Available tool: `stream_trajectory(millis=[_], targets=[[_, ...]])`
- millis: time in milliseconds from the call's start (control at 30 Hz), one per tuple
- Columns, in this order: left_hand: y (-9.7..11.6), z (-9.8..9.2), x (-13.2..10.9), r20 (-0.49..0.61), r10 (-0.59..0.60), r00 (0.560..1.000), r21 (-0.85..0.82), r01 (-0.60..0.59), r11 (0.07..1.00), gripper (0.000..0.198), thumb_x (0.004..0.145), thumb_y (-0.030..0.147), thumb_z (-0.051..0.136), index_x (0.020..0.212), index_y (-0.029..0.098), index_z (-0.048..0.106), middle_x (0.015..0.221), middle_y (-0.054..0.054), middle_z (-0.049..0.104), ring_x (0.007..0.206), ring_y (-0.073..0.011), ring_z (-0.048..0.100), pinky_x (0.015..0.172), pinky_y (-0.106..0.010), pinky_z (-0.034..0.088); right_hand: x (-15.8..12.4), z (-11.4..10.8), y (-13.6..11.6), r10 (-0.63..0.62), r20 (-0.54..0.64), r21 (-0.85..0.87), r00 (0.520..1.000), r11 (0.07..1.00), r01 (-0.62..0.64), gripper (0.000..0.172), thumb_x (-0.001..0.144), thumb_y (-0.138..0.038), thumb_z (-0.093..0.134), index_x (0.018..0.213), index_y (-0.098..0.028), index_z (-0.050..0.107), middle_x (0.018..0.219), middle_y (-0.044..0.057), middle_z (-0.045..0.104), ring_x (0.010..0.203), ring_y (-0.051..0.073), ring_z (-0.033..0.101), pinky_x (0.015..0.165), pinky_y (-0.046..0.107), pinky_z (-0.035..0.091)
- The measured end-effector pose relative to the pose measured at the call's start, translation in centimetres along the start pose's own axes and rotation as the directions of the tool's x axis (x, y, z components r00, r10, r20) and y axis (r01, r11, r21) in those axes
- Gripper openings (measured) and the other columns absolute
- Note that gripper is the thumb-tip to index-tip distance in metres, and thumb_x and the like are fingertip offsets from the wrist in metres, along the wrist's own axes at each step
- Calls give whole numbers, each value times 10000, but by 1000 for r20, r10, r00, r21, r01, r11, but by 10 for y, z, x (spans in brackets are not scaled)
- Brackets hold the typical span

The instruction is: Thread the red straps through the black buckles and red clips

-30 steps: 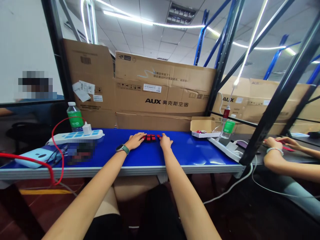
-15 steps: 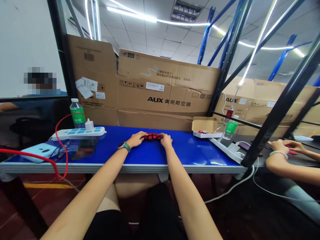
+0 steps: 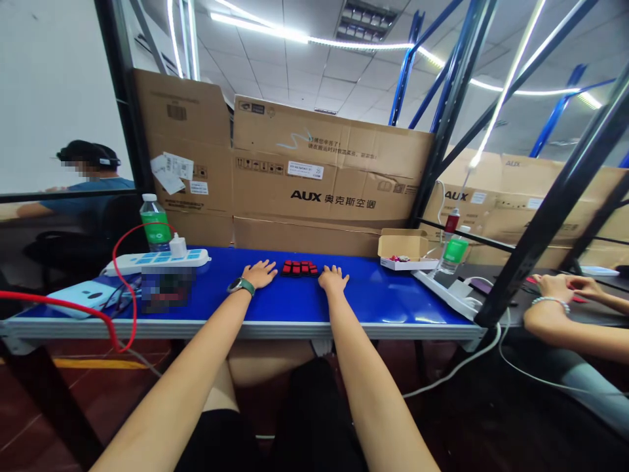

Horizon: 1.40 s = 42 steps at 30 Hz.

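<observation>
The fingers of the left hand [image 3: 259, 274] and the right hand [image 3: 333, 280] were spread apart and lay flat, palms down, gripping nothing. Between the hands, just beside the fingertips of each and apparently not touching them, sat a tight row of red square pieces [image 3: 299, 267] (too small to tell exactly what they were). Both hands rested on a blue tabletop [image 3: 373, 292], with a smartwatch [image 3: 241, 286] on the left wrist. Farther left stood a white power strip [image 3: 157, 261] and a green-labelled water bottle [image 3: 155, 224]. To the right sat an open cardboard box [image 3: 400, 248] holding small items. Behind the table rose a large AUX carton [image 3: 304, 170]. Off to the right, a co-worker's hands [image 3: 555, 287] worked at a separate dark surface.
</observation>
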<state>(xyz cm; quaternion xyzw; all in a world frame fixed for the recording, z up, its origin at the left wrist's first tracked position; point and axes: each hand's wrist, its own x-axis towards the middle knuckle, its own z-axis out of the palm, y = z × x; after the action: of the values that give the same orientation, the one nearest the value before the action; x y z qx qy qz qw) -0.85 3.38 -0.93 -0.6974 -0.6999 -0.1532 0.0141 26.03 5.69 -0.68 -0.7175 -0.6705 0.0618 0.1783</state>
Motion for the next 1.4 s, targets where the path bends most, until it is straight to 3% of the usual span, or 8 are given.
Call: stream_trajectory(millis=[100,533,667,767,900,1033,1233,1400], targets=[[-3,6,4,88,16,996,27,-18,999,583,990,518,312,1524,316,431,1619,-104,349,1481,-343,337,1131,-624,286,2,3,0,-1,49,-41,999,999,3,549,989,-221,313,1526,-273,413,1650,102,264,1528,302,180,1163,651,118],[-11,10,8,9,51,999,17,-51,999,565,971,554,365,1448,300,531,1543,-129,476,1417,-350,433,1100,-588,352,-4,1,1,-31,-51,14,998,999,32,471,938,-174,394,1361,-245,588,1479,150,490,1434,321,347,1132,654,194],[-3,6,2,-38,76,996,-21,-77,997,552,975,472,401,1505,329,456,1569,-126,437,1377,-375,469,1075,-608,368,-11,-7,-6,-47,-167,74,985,995,60,453,917,-144,417,1329,-205,593,1362,173,555,1292,331,474,1082,604,297],[6,4,-1,-130,231,964,-31,-237,971,588,957,272,428,1523,427,394,1630,-58,344,1400,-343,444,1080,-596,354,-23,-17,-22,-288,-304,55,908,946,318,429,938,-168,418,1337,-214,571,1334,160,555,1262,300,465,1035,466,368],[9,4,-2,-118,292,949,-12,-295,955,554,952,190,417,1438,438,516,1612,-38,380,1396,-325,446,1092,-590,325,-39,-16,-46,-704,-170,-73,689,707,704,333,953,-166,422,1189,-214,652,1211,115,612,1156,252,498,991,375,389],[4,2,-3,-179,255,950,-8,-260,966,429,930,266,509,1340,354,601,1595,-64,404,1377,-321,461,1072,-555,354,-46,-3,-56,-806,-97,-179,585,592,786,322,1004,-244,414,1238,-214,634,1204,118,618,1172,272,480,1012,441,367],[8,-6,-7,-195,284,939,-46,-298,953,380,899,222,522,1269,282,584,1244,-79,701,1192,-265,608,1055,-489,357,-44,4,-55,-743,-117,-159,659,669,726,268,1036,-346,435,1169,-201,618,1230,128,637,1204,272,474,1036,482,323],[19,-19,-9,-285,361,888,-113,-405,907,224,992,325,395,1007,239,602,1009,-76,725,986,-234,665,945,-378,430,-46,-2,-58,-697,-188,-42,692,710,703,325,1003,-424,522,1246,-209,543,1220,126,653,1176,271,511,1008,446,335]])
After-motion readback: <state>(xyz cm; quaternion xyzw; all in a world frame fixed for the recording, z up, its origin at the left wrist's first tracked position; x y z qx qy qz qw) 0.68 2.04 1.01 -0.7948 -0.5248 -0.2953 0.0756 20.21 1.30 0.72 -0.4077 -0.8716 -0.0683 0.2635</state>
